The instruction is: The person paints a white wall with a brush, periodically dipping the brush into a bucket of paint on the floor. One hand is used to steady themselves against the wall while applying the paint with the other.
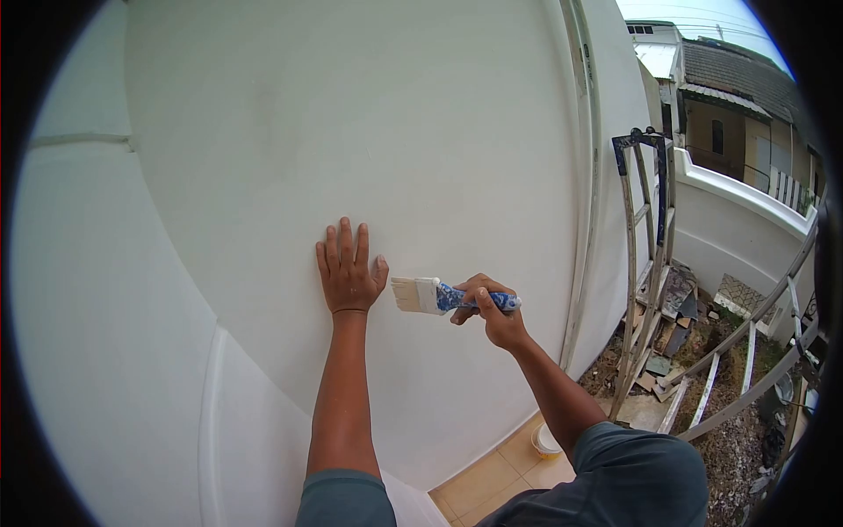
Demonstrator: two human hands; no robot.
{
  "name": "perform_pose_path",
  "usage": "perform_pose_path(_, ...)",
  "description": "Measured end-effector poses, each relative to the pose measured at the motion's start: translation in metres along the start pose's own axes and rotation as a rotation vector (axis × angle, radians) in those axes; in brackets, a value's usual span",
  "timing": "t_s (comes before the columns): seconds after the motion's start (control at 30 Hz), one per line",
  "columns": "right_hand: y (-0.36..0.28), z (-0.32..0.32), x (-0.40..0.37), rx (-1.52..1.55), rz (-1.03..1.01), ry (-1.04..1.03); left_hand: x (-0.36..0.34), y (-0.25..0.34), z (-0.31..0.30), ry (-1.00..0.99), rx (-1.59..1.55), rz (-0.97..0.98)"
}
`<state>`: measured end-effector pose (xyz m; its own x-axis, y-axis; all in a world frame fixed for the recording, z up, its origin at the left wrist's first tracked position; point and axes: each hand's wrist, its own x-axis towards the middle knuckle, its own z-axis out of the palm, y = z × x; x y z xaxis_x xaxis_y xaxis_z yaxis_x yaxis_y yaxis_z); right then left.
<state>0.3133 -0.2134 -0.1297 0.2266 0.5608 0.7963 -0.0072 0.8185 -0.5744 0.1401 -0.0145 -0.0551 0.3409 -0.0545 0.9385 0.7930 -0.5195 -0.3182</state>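
Observation:
My left hand (349, 277) lies flat against the white wall (421, 158), its fingers stretched upward and the thumb out to the side. In my right hand (493, 312) is a paintbrush (445, 297), gripped by its blue-and-white spattered handle. The wide bristles carry white paint and point left, just right of my left thumb. Faint greyish patches show on the wall above my hands.
A white paint bucket (547, 441) stands on the tiled floor (479, 479) below. To the right, a folded ladder (645, 255) leans upright beside the wall's edge. Another ladder (746, 356) slants over rubble and broken tiles (672, 329). A low white boundary wall (738, 233) stands behind them.

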Motion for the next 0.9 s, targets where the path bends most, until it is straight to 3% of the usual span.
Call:
perform_pose_path(0.1, -0.003, -0.028, 0.013, -0.124, -0.106, 0.201, 0.000, -0.001, 0.000, -0.002, -0.002, 0.001)
perform_pose_path(0.17, 0.000, -0.058, 0.031, -0.416, -0.257, 0.490, -0.001, 0.000, 0.001, -0.001, 0.003, -0.001)
perform_pose_path(0.23, 0.008, -0.095, 0.047, -0.523, -0.411, 0.834, -0.001, -0.001, 0.001, -0.005, 0.005, 0.000)
perform_pose_path(0.33, 0.023, -0.135, 0.061, -0.561, -0.357, 1.159, 0.000, -0.001, 0.002, -0.004, 0.007, -0.004)
perform_pose_path(0.43, 0.045, -0.107, 0.069, -0.595, -0.318, 1.058, -0.001, -0.001, 0.003, 0.004, 0.011, -0.005)
perform_pose_path(0.47, 0.046, -0.080, 0.067, -0.680, -0.300, 0.914, 0.001, -0.001, 0.003, 0.007, 0.014, -0.001)
perform_pose_path(0.53, 0.016, -0.012, 0.056, -0.294, -0.159, 0.384, -0.001, 0.000, 0.002, -0.003, 0.020, 0.008)
perform_pose_path(0.57, 0.009, 0.005, 0.049, -0.362, -0.204, 0.270, 0.001, 0.000, 0.002, -0.005, 0.027, 0.009)
perform_pose_path(0.67, -0.020, 0.006, 0.051, 0.091, -0.035, 0.043, 0.002, -0.001, 0.003, 0.007, 0.039, 0.009)
perform_pose_path(0.73, -0.014, -0.027, 0.064, 0.132, 0.033, 0.138, -0.001, -0.001, 0.004, 0.006, 0.038, 0.008)
perform_pose_path(0.87, -0.008, -0.097, 0.088, -0.325, -0.274, 0.785, 0.000, -0.002, 0.005, 0.003, 0.048, 0.000)
perform_pose_path(0.9, -0.008, -0.110, 0.094, -0.623, -0.412, 0.864, 0.000, -0.002, 0.006, -0.001, 0.047, -0.002)
